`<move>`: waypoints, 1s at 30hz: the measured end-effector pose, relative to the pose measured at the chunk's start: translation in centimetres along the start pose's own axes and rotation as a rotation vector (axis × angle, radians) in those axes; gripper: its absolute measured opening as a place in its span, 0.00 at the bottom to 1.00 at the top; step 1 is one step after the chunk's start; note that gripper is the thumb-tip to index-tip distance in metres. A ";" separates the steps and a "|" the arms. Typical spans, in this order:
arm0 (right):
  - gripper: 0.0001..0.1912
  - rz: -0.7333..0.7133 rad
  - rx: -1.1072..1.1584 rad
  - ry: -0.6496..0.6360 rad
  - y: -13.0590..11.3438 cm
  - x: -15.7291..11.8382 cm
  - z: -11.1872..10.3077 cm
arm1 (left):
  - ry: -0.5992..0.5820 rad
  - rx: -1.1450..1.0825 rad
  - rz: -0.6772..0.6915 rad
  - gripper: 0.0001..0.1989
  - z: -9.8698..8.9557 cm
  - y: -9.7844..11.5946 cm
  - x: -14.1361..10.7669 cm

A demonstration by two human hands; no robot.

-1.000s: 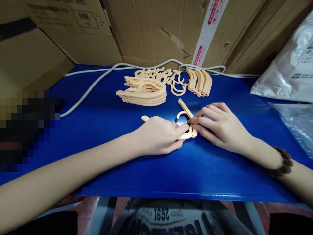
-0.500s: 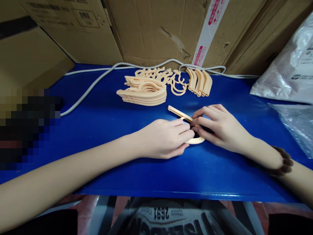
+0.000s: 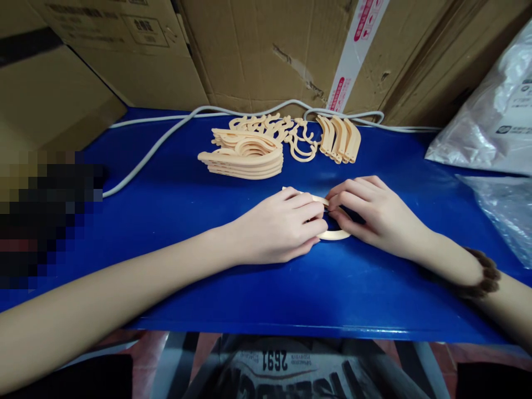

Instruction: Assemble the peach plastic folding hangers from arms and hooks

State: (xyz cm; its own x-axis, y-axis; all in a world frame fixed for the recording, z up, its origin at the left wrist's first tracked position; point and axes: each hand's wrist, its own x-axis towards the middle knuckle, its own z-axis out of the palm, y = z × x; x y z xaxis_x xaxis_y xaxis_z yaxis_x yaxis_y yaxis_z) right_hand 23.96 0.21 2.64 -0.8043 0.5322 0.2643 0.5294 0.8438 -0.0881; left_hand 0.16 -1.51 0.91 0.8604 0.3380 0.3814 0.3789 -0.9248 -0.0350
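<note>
Cream plastic pieces (image 3: 334, 235) lie between my two hands on the blue table (image 3: 266, 293): a curved one nearer the front edge and a straight arm behind it. My left hand (image 3: 286, 226) is closed on them from the left, its fingers covering most of the straight arm. From the right, my right hand (image 3: 369, 213) pinches the same pieces at their back end with bent fingers. The spot where the pieces meet is hidden by the fingertips.
Behind my hands stand a stack of cream hanger-shaped parts (image 3: 245, 165), loose hooks (image 3: 302, 147) and a row of curved arms (image 3: 339, 139). A white cable (image 3: 158, 145) runs along cardboard boxes (image 3: 266, 55). Plastic bags (image 3: 490, 122) lie at the right.
My left hand has shifted slightly back, its fingers now lying over the straight arm, which showed more before. The curved piece has moved a little right. My right hand has barely moved.
</note>
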 end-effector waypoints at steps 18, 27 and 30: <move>0.07 -0.014 -0.009 -0.014 0.0 0.0 0.1 | 0.018 0.031 -0.052 0.12 0.0 -0.3 -0.2; 0.08 -0.016 -0.060 -0.023 0.1 0.0 -0.4 | -0.019 0.016 -0.101 0.13 0.0 -0.5 0.0; 0.09 -0.008 -0.086 -0.044 0.4 0.0 -0.6 | -0.020 0.021 -0.109 0.13 0.1 -0.5 -0.1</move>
State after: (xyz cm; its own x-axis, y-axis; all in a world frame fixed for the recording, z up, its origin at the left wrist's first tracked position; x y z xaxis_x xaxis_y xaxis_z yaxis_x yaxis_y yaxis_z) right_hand 24.36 0.45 3.18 -0.8186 0.5297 0.2220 0.5428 0.8399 -0.0026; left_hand -0.10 -1.04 0.85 0.8202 0.4397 0.3659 0.4770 -0.8788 -0.0134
